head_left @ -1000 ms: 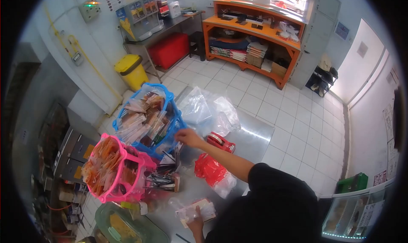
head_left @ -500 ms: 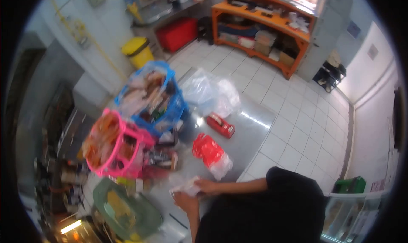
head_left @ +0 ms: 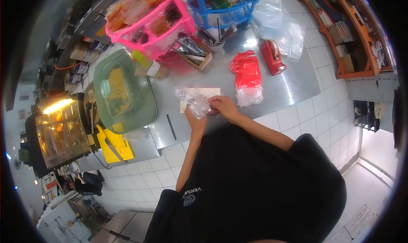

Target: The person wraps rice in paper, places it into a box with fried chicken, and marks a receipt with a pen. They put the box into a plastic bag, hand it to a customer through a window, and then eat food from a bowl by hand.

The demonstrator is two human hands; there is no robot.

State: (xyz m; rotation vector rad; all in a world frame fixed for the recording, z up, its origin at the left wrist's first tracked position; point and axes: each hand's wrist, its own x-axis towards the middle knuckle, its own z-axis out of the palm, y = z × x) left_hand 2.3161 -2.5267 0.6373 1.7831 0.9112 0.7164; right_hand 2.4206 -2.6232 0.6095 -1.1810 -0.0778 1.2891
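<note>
A small clear plastic bag point(head_left: 196, 102) is between my two hands, above the near part of the metal table. My left hand point(head_left: 196, 120) is closed on its lower left side, with the fingers partly hidden by the plastic. On the other side, my right hand point(head_left: 224, 105) pinches the bag's edge between thumb and fingers. A flat cream-coloured piece of card or paper point(head_left: 213, 91) lies behind and under the bag. To the right of my hands is a red-and-clear plastic packet point(head_left: 247, 75), and beyond it a red tape dispenser point(head_left: 272, 58).
A pink basket point(head_left: 163, 39) and a blue basket point(head_left: 225, 18) of packets stand at the back, near a small box of pens point(head_left: 197, 58). Left are a green lidded tub point(head_left: 146, 92), a dark pen point(head_left: 171, 127) and a knife point(head_left: 112, 147) on a yellow board point(head_left: 125, 143). Clear bags point(head_left: 276, 22) lie back right.
My view has tilted down and turned, so the table and baskets appear higher in the picture. Both hands stay at the plastic bag, which now shows more clearly between them.
</note>
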